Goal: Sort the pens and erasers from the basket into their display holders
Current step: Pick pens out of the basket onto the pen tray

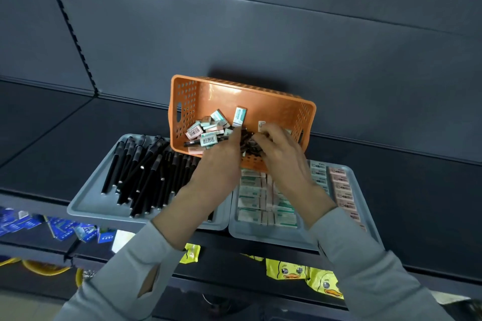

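Note:
An orange perforated basket [273, 104] stands tilted on the dark shelf, holding several boxed erasers [206, 133] and black pens [198, 143]. Both hands reach into it. My left hand [221, 161] has its fingers curled into the pile of dark pens. My right hand [279, 148] curls its fingers around a bunch of black pens [249, 144] in the basket's middle. In front, the left grey tray [88, 200] holds several black pens [146, 172]. Rows of boxed erasers [260, 198] fill the right grey tray [370, 206].
The shelf's dark back wall rises behind the basket. Below the trays hang blue packets [60, 227] at the left and yellow duck-print packets [302, 272] at the right. Bare dark shelf lies left and right of the trays.

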`<state>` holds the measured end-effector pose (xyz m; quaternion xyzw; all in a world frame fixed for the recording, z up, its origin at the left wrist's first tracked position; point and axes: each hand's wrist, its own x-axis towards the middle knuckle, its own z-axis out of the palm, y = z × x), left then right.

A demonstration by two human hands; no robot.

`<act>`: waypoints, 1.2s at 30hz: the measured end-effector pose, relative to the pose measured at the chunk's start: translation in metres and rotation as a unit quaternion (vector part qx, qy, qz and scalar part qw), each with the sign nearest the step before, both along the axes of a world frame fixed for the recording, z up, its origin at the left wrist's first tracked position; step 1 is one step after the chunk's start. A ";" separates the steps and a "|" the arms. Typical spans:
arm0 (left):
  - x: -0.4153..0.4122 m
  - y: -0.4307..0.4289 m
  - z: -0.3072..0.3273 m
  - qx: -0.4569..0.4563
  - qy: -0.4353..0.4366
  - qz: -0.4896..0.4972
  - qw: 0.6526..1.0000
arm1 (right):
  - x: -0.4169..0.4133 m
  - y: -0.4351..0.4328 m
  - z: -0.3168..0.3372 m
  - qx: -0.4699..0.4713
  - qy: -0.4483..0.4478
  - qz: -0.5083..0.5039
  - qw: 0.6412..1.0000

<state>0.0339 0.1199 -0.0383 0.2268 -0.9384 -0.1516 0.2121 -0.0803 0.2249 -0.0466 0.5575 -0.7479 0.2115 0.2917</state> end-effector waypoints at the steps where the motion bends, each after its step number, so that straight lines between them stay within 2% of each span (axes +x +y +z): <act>1: 0.001 -0.002 0.001 0.030 0.014 0.015 0.999 | -0.001 0.002 0.003 -0.018 -0.005 -0.006 1.000; 3: 0.007 -0.012 0.000 0.124 0.064 0.030 0.990 | -0.002 0.005 0.013 -0.081 -0.055 -0.020 0.995; 4: 0.011 -0.018 0.000 0.194 0.102 0.020 0.975 | 0.000 0.007 0.019 -0.115 -0.108 -0.030 0.987; 5: 0.016 -0.022 -0.001 0.275 0.147 0.003 0.950 | 0.003 0.010 0.028 -0.140 -0.178 -0.044 0.973; 7: 0.029 -0.023 -0.003 0.412 0.243 -0.032 0.878 | 0.013 0.015 0.039 -0.159 -0.301 -0.037 0.940; 9: 0.040 -0.019 -0.006 0.479 0.297 -0.051 0.824 | 0.027 0.015 0.043 -0.122 -0.365 0.000 0.923; 10: 0.045 -0.018 -0.009 0.490 0.309 -0.057 0.813 | 0.035 0.013 0.039 -0.094 -0.379 0.015 0.920; 14: 0.058 -0.017 -0.027 0.468 0.313 -0.037 0.826 | 0.052 -0.005 0.006 -0.037 -0.374 0.017 0.927; 18: 0.066 -0.014 -0.040 0.441 0.285 -0.034 0.850 | 0.060 -0.014 -0.017 0.063 -0.390 -0.010 0.919; 22: 0.069 -0.014 -0.037 0.478 0.329 -0.022 0.814 | 0.062 -0.020 -0.009 0.037 -0.397 -0.021 0.917; 25: 0.075 -0.025 -0.028 0.429 0.333 0.051 0.838 | 0.067 -0.029 0.009 0.039 -0.451 -0.002 0.892; 27: 0.087 -0.046 -0.023 0.354 0.315 0.120 0.873 | 0.073 -0.037 0.018 0.105 -0.493 0.003 0.864; 30: 0.112 -0.094 -0.020 0.204 0.196 0.219 0.934 | 0.082 -0.053 0.019 0.216 -0.498 -0.003 0.840; 33: 0.126 -0.127 -0.026 0.179 0.032 0.286 0.941 | 0.093 -0.074 0.013 0.249 -0.482 0.004 0.840; 36: 0.121 -0.132 -0.038 0.180 -0.086 0.285 0.938 | 0.102 -0.097 0.012 0.248 -0.489 0.018 0.836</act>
